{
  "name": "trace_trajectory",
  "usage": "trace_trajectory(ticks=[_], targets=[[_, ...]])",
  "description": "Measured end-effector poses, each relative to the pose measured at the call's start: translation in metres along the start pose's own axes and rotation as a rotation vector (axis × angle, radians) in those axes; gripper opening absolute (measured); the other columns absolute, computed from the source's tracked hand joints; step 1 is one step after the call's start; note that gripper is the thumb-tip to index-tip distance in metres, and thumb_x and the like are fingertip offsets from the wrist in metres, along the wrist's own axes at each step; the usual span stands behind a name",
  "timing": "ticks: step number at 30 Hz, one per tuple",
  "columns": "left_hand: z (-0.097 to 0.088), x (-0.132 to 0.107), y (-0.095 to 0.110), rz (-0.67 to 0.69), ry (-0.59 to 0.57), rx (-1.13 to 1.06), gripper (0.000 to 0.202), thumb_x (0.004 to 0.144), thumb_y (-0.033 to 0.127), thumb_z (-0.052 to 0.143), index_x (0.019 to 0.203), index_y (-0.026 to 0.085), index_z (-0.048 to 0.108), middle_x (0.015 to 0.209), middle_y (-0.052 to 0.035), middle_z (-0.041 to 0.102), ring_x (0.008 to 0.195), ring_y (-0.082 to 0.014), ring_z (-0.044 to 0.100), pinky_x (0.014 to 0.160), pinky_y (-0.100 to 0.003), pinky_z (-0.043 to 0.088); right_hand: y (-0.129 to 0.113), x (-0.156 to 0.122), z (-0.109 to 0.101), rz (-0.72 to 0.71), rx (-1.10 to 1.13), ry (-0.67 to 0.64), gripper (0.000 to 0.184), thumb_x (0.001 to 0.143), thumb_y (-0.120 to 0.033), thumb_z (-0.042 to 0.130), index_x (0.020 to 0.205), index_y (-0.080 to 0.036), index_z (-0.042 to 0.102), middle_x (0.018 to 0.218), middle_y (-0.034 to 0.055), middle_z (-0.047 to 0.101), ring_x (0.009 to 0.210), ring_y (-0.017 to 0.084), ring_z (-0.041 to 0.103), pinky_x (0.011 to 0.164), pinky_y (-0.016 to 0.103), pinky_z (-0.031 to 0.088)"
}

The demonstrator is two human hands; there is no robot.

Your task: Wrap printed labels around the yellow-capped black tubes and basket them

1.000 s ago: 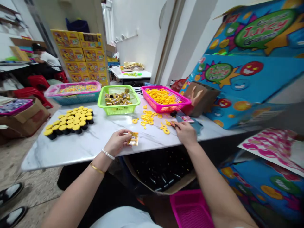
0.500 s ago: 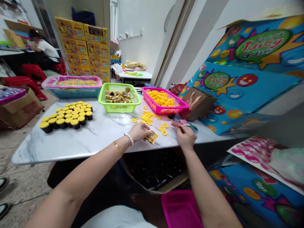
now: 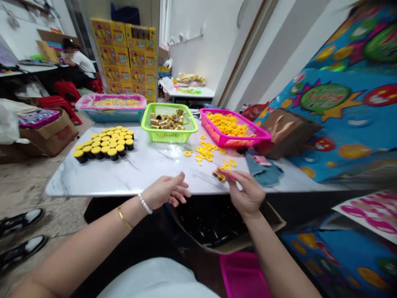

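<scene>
My right hand (image 3: 245,192) pinched a small gold sachet (image 3: 218,176) just above the marble table (image 3: 93,182); my left hand (image 3: 164,191) lay open and empty at the table's edge; loose yellow rings (image 3: 207,151) were scattered just beyond, near a pink basket (image 3: 235,142).

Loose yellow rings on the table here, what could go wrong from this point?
The loose yellow rings lie scattered on the bare marble table top, close to the right hand, so a careless sweep of that hand could push them around or off the table. The small packet pinched in that hand is near the table edge, above an open cardboard box; if dropped, it might fall in among the dark items there.
</scene>
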State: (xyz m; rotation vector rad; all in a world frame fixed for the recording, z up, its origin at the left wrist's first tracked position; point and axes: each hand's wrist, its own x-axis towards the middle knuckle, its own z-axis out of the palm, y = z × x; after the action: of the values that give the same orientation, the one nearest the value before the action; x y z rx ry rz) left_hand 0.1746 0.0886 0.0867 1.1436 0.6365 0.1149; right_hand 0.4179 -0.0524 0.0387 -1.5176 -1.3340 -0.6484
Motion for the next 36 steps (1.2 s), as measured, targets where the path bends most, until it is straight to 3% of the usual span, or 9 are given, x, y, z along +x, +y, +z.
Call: trace_trajectory(ticks=[3,7,10,15,17,25,29,32,36], targets=[[-0.02,-0.015,0.006,-0.102,-0.053,-0.164,0.068,0.074,0.075,0.063,0.091,0.01,0.068,0.084,-0.0134,0.074,0.062,-0.0149,0.067,0.047,-0.021,0.047,-0.058,0.006,0.024,-0.301,0.206,-0.222,0.038,0.09,-0.012,0.06,0.123,-0.028,0.071,0.109,0.0087,0.074,0.095,0.021,0.072,0.085,0.034,0.06],[-0.039,-0.025,0.013,0.058,-0.002,-0.207,0.048,0.062,0.043,0.089,0.09,0.009,0.071,0.079,-0.0085,0.073,0.065,-0.0114,0.066,0.056,-0.019,0.05,-0.096,0.018,0.058,-0.388,0.376,-0.329,0.043,0.091,-0.011,0.057,0.128,-0.031,0.067,0.112,0.0085,0.073,0.096,0.02,0.071,0.083,0.032,0.061],[-0.051,-0.028,0.013,0.192,0.142,-0.231,0.037,0.06,0.026,0.091,0.085,0.009,0.069,0.074,-0.0049,0.071,0.06,-0.0094,0.064,0.056,-0.02,0.05,-0.104,0.023,0.078,-0.156,0.505,-0.355,0.041,0.09,-0.011,0.059,0.123,-0.033,0.07,0.119,0.008,0.07,0.102,0.021,0.07,0.088,0.035,0.06],[-0.063,-0.028,0.013,0.389,0.349,-0.074,0.029,0.066,0.014,0.081,0.089,0.011,0.064,0.067,-0.0017,0.07,0.055,-0.0104,0.063,0.053,-0.022,0.05,-0.11,0.034,0.097,0.744,0.964,-0.623,0.047,0.09,-0.036,0.064,0.135,-0.027,0.057,0.113,0.0103,0.071,0.092,0.023,0.073,0.077,0.039,0.063],[-0.064,-0.026,0.012,0.424,0.367,-0.011,0.033,0.069,0.011,0.076,0.099,0.012,0.062,0.063,0.0014,0.068,0.051,-0.0092,0.06,0.05,-0.02,0.049,-0.112,0.04,0.101,0.956,1.08,-0.748,0.048,0.087,-0.045,0.067,0.129,-0.025,0.059,0.105,0.0097,0.074,0.088,0.023,0.073,0.073,0.038,0.062],[-0.063,-0.026,-0.003,0.484,0.393,0.052,0.032,0.076,0.014,0.069,0.107,0.013,0.061,0.067,0.0003,0.07,0.055,-0.0105,0.062,0.052,-0.02,0.05,-0.136,0.047,0.111,0.853,0.993,-0.776,0.041,0.07,-0.039,0.085,0.104,-0.02,0.071,0.101,0.0064,0.076,0.091,0.022,0.071,0.086,0.039,0.058],[-0.063,-0.044,-0.013,0.783,0.602,0.233,0.022,0.082,0.019,0.065,0.104,0.016,0.067,0.089,-0.0065,0.076,0.077,-0.0166,0.071,0.071,-0.029,0.057,-0.148,0.046,0.101,0.778,0.945,-0.79,0.046,0.07,-0.036,0.085,0.11,-0.021,0.069,0.1,0.005,0.074,0.083,0.019,0.071,0.074,0.034,0.06],[-0.059,-0.07,-0.026,1.03,0.703,0.534,0.019,0.086,0.021,0.063,0.102,0.022,0.073,0.102,-0.0072,0.078,0.097,-0.0217,0.071,0.092,-0.038,0.053,-0.152,0.039,0.09,0.948,1.025,-0.897,0.042,0.073,-0.042,0.083,0.106,-0.02,0.07,0.089,0.0048,0.074,0.07,0.018,0.071,0.064,0.032,0.061],[-0.047,-0.102,-0.062,1.01,0.538,0.72,0.025,0.084,0.023,0.069,0.106,0.034,0.075,0.106,-0.0029,0.078,0.11,-0.0256,0.068,0.101,-0.041,0.046,-0.162,0.025,0.076,1.178,1.247,-1.044,0.047,0.084,-0.058,0.067,0.106,-0.017,0.072,0.087,0.0095,0.076,0.07,0.018,0.072,0.063,0.031,0.061]])
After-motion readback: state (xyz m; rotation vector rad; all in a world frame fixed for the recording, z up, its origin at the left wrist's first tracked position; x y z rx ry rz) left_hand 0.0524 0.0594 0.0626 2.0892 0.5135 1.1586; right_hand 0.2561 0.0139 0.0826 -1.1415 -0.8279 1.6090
